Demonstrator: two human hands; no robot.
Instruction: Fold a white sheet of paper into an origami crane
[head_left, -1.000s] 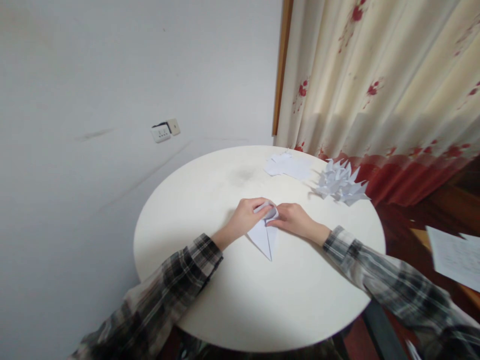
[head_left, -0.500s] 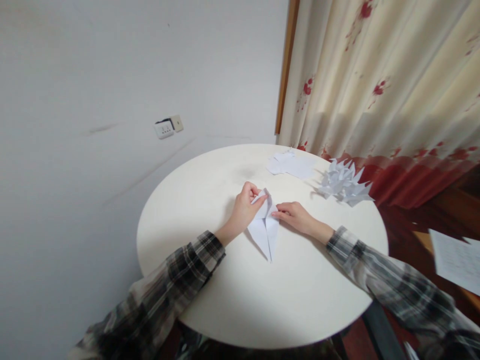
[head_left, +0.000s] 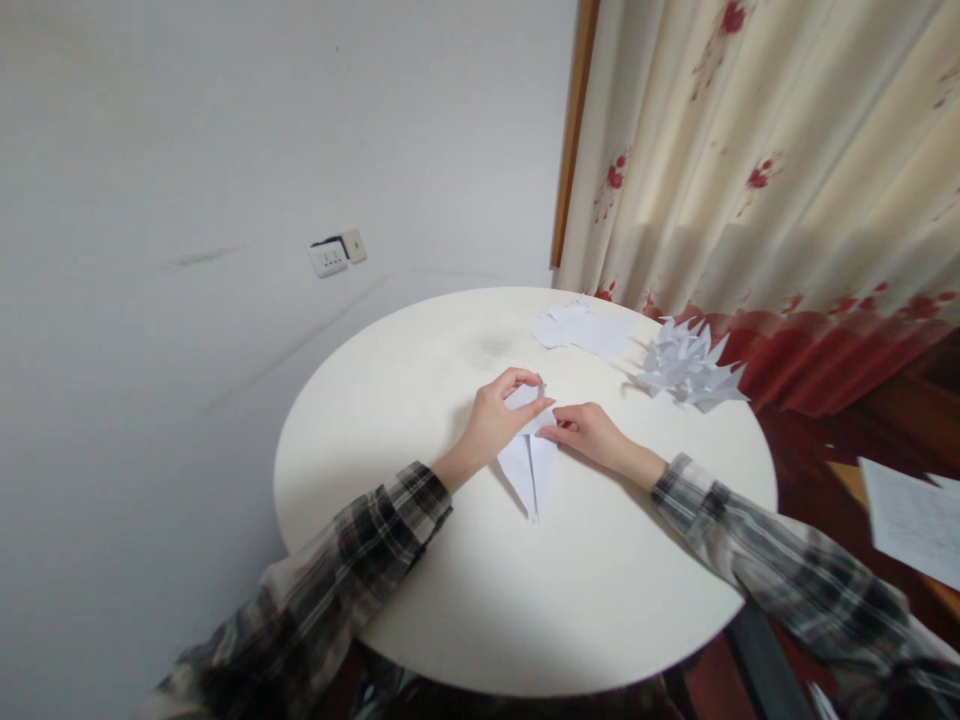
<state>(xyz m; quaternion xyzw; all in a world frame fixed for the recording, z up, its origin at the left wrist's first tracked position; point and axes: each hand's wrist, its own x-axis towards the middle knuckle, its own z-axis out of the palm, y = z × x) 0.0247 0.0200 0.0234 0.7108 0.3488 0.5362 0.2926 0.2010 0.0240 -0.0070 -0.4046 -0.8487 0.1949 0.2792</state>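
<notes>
A white folded paper lies near the middle of the round white table, its narrow point toward me and a slit running down its lower half. My left hand reaches over the upper part, with thumb and fingers pinching a folded flap there. From the right, my right hand grips the paper's right edge between thumb and curled fingers. Part of the upper flap is hidden behind the left hand.
A pile of pointed white paper cranes stands at the table's right. Flat white paper sheets lie at the far edge. A patterned curtain hangs behind; a wall socket is at the left. Printed sheets lie beyond the table.
My left hand has shifted right across the upper part of the paper, its thumb moving over the flap. The paper's lower tip has swung slightly left. My right hand stays nearly in place.
</notes>
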